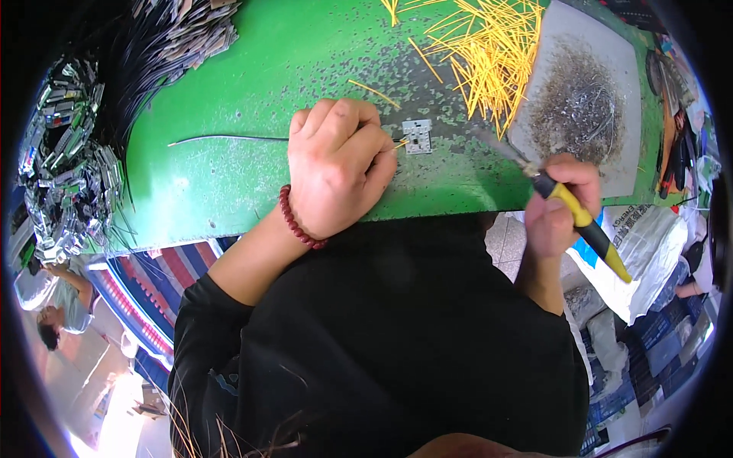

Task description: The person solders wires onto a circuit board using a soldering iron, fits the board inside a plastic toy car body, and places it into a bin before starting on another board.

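Just beyond the near edge of the green tabletop (252, 183), both hands are at work. The left hand (336, 153) is curled closed, its thumb and forefinger seeming to pinch a dark wire (229, 138) that enters from the left; the exact grip is hidden beneath the knuckles. At those fingertips lies a small white circuit board (418, 145), flat on the tabletop, a thin yellowish end reaching its left side. The right hand (561, 202) grips a yellow-and-black soldering iron (592, 229) near the edge, its blurred tip pointing toward the board but apart from it.

This looks like the joining step, wire end lined up and heat not yet applied. The next move probably calls for a steady left pinch and a short leftward sweep of the tip, clear of the fingers.

Between tip and board the surface is bare, so that path is free. To the right, a grey sheet (622, 168) bearing dark residue borders the working space. Farther off, a heap of yellow wires (496, 61) limits room beyond the tip, while a loose yellow wire (374, 95) lies just past the left hand. Dark cables (149, 61) crowd the far left corner.
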Available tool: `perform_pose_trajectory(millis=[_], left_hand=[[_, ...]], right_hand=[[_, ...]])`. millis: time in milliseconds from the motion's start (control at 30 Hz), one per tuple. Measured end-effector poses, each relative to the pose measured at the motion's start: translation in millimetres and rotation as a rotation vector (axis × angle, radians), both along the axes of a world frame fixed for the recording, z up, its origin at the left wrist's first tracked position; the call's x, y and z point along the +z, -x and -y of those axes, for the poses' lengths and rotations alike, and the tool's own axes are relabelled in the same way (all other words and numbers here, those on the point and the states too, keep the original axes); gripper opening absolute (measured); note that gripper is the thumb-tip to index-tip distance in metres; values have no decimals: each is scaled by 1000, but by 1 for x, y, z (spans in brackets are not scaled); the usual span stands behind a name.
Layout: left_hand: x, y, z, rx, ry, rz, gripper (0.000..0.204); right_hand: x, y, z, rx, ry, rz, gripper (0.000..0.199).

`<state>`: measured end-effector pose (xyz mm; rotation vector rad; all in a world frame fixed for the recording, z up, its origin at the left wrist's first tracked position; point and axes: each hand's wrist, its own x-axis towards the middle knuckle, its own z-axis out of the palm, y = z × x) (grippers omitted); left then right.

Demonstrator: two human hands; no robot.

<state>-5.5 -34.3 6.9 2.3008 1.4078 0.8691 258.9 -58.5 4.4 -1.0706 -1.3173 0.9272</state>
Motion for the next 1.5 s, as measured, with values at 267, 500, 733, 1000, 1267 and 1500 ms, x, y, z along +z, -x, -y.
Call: perform_pose_trajectory(millis=[267,500,733,1000,1267,1500], left_hand=[[-9,3,3,-7,-57,34,16],[-11,4,3,-9,-76,54,17],[-13,6,3,-30,-80,36,15],[-11,6,2,-42,-83,26,15],[-10,6,2,-36,-51,47,14],[2,18,-46,-35,-47,-81,15]], right_hand=[[-21,34,12,65,83,-79,35],[-25,33,12,-1,-21,-1,42],[-23,34,11,38,-43,40,46],[-20,33,12,82,-21,98,40],[-21,32,14,12,-40,14,37],[-24,34,12,-12,-56,-9,34]])
